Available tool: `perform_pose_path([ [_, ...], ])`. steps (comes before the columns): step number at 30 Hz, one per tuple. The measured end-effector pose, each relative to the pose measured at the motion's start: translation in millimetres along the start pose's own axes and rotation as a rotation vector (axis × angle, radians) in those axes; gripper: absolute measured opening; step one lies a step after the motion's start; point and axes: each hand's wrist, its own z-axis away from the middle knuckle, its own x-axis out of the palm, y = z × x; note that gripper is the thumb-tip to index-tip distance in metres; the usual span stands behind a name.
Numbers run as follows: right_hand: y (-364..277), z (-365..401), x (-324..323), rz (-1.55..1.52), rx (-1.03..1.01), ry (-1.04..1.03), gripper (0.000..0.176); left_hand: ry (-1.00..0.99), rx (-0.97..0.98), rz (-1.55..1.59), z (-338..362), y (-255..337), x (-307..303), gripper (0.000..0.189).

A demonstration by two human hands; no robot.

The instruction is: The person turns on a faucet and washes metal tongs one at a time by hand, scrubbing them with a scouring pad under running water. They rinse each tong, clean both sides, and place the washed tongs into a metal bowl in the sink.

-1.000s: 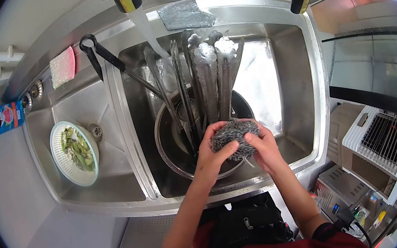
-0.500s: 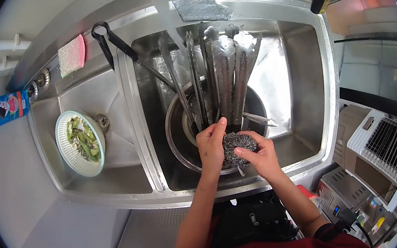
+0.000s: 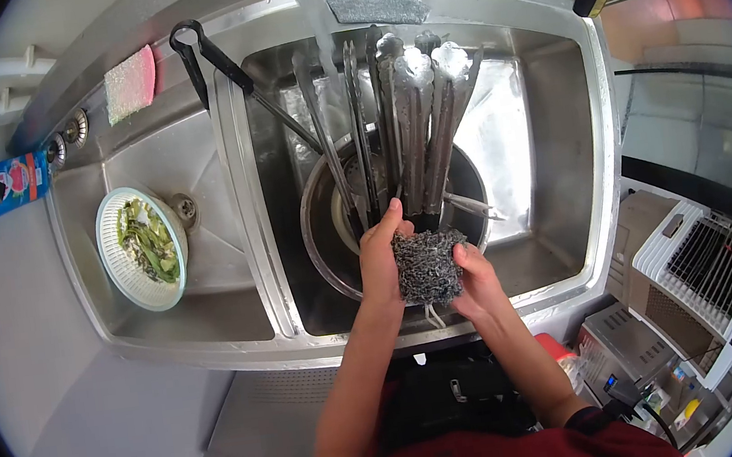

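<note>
A dark grey mesh scouring pad (image 3: 430,266) with a pale loop at its bottom is held between my two hands, over the near rim of a round metal pot (image 3: 319,266). My left hand (image 3: 380,252) grips its left side with the thumb pointing up. On the pad's right edge my right hand (image 3: 476,277) is closed, thumb pressed on the front. Just beyond, several metal tongs (image 3: 412,122) with scalloped tips stand up in the pot, their lower ends partly hidden by my hands and the pad.
Water (image 3: 319,29) runs from the faucet into the right basin. A black-handled utensil (image 3: 224,77) leans over the sink divider. In the left basin sits a strainer basket (image 3: 120,268) with green scraps. A pink-and-white sponge (image 3: 130,86) and a grey cloth (image 3: 375,1) lie on the ledge.
The scouring pad has been turned and lifted slightly, so its broad face shows. My right thumb has moved from its front toward its right edge. The view has shifted a little.
</note>
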Motion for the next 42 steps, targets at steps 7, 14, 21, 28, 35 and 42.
perform_pose_path([
  [7,-9.6,1.9,28.6,0.422,-0.172,-0.077,0.052,0.026,0.604,-0.555,8.9,17.8,-8.6,0.033],
  [14,1.6,-1.4,40.7,0.917,-0.355,0.063,0.047,0.163,0.672,-0.652,10.3,7.3,-16.5,0.026],
  [21,14.3,-1.3,44.0,0.608,-0.173,0.069,0.032,0.150,0.529,-0.464,7.1,14.8,-25.6,0.031],
  [28,20.7,-0.4,6.1,0.060,0.165,0.026,0.033,0.153,0.108,-0.040,19.7,21.7,-12.4,0.032],
  [35,-7.9,-13.0,26.7,0.493,-0.022,-0.173,0.060,-0.031,0.538,-0.918,7.1,29.5,-40.0,0.038],
  [42,12.0,-10.7,40.3,0.839,-0.207,0.016,0.053,0.234,0.693,-0.863,20.6,16.1,-31.4,0.029],
])
